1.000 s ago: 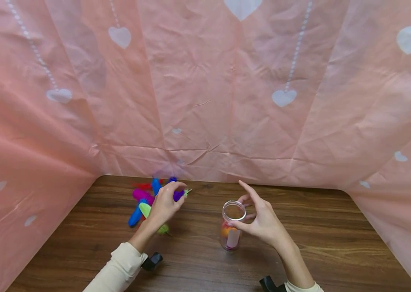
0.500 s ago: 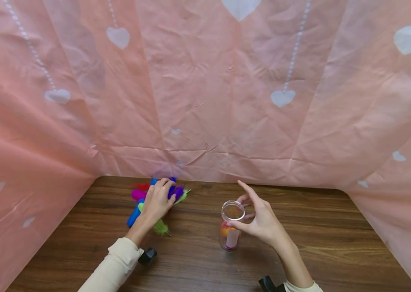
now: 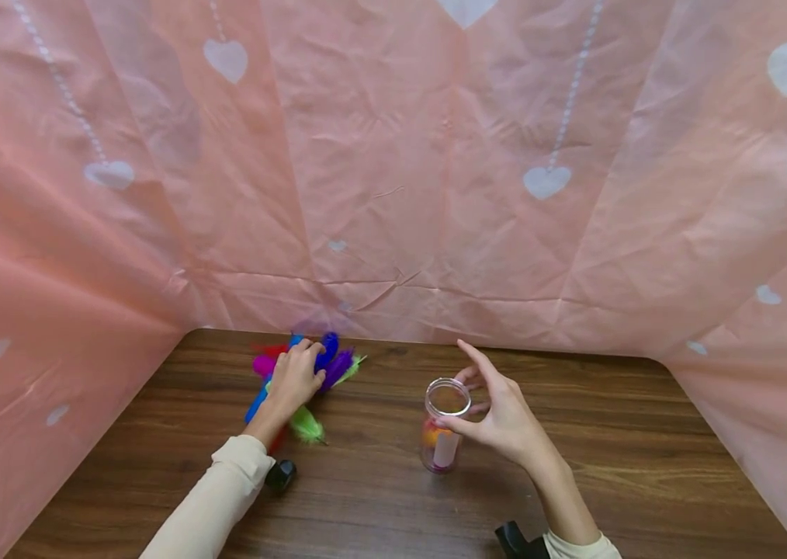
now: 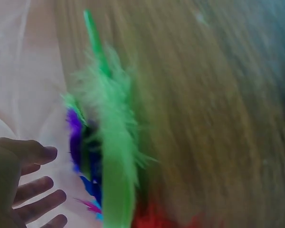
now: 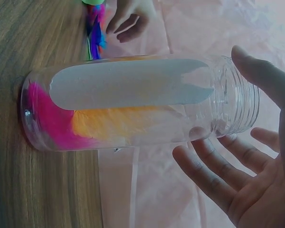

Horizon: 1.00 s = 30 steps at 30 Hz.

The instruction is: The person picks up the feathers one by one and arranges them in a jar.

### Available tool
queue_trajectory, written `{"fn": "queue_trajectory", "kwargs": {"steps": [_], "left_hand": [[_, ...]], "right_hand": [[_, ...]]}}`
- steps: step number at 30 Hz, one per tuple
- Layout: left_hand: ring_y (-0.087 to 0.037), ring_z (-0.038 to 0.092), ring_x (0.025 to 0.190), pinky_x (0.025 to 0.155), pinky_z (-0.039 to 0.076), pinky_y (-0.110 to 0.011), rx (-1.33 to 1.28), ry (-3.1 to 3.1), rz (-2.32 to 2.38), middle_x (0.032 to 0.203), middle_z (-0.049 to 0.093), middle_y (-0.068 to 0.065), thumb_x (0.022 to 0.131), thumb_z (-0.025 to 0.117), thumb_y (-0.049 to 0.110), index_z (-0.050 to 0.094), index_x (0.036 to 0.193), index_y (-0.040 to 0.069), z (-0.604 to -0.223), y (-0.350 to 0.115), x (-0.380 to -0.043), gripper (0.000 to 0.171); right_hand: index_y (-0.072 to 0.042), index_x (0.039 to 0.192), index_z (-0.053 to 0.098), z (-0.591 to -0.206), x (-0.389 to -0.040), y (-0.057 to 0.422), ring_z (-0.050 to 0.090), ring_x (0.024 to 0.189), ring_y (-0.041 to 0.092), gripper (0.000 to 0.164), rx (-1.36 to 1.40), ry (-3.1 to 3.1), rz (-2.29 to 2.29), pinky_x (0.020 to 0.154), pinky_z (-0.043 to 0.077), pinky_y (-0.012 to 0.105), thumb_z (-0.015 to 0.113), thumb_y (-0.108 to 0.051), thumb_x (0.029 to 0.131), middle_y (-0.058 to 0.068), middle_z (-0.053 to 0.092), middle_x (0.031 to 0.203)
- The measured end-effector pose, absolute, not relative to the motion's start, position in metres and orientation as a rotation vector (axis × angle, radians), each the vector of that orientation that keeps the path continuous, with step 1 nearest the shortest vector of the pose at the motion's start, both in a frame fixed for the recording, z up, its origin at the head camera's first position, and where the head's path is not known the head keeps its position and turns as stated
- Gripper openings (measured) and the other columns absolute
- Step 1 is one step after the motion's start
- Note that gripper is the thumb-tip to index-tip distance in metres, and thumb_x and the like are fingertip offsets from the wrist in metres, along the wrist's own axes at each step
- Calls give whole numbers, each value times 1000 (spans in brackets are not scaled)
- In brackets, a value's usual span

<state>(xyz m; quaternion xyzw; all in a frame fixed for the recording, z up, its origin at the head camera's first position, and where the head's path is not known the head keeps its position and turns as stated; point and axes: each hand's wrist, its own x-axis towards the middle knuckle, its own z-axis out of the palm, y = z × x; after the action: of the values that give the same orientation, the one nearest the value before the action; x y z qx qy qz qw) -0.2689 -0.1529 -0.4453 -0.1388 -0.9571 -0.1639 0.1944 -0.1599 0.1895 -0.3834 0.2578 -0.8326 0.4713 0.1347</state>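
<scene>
My left hand [image 3: 296, 376] is over a pile of colourful feathers on the table, its fingertips close to a dark blue feather [image 3: 327, 351] and a purple feather [image 3: 338, 369]. In the left wrist view its fingers are spread and hold nothing. A light green feather [image 4: 116, 152] stands out large there. To the right stands an upright, lidless clear jar [image 5: 171, 126] with a pale label [image 5: 128, 85]. Inside it lie a pink feather [image 5: 54, 121] and an orange feather [image 5: 109, 121]. My right hand [image 3: 508, 419] loosely holds the jar's neck between thumb and fingers, the index finger lifted.
The brown wood-grain table [image 3: 610, 435] is enclosed at the back and sides by a pink cloth [image 3: 379, 171] printed with white hearts. Red feathers [image 4: 156, 216] lie at the pile's edge. A blue feather [image 3: 257, 401] sticks out beneath my left wrist.
My left hand has moved left and down into the feather pile, uncovering the dark blue and purple feathers. The right hand and the jar have stayed in place.
</scene>
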Motion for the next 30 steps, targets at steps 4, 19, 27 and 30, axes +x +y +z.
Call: {"fn": "queue_trajectory", "kwargs": {"steps": [4, 19, 27, 30], "left_hand": [[-41, 68, 105, 86, 53, -57, -365, -2728, -424, 110, 68, -18, 81, 82, 7, 72, 112, 0, -450, -156, -274, 34], [-41, 69, 98, 82, 54, -59, -301, -2836, -349, 106, 68, -20, 81, 81, 9, 70, 113, -1, -455, -165, -288, 34], [-42, 70, 89, 77, 58, -56, -289, -2839, -395, 99, 70, -20, 80, 77, 1, 71, 111, -1, -456, -168, -292, 32], [-43, 70, 84, 74, 57, -56, -292, -2828, -430, 94, 70, -21, 78, 73, -5, 71, 107, -1, -456, -169, -292, 29]], "right_hand": [[-11, 158, 37, -384, -160, 189, 70, 99, 32, 108, 744, -2415, 1369, 69, 63, 31, 97, -8, 68, 10, 65, 108], [-11, 157, 39, -383, -160, 188, 70, 98, 33, 105, 748, -2398, 1359, 68, 63, 30, 97, -10, 70, 11, 65, 107], [-11, 157, 39, -382, -159, 188, 70, 99, 35, 104, 742, -2406, 1388, 69, 62, 30, 97, -12, 71, 12, 65, 108], [-10, 157, 39, -383, -160, 188, 70, 99, 36, 104, 747, -2404, 1385, 69, 62, 30, 97, -12, 71, 13, 65, 108]]}}
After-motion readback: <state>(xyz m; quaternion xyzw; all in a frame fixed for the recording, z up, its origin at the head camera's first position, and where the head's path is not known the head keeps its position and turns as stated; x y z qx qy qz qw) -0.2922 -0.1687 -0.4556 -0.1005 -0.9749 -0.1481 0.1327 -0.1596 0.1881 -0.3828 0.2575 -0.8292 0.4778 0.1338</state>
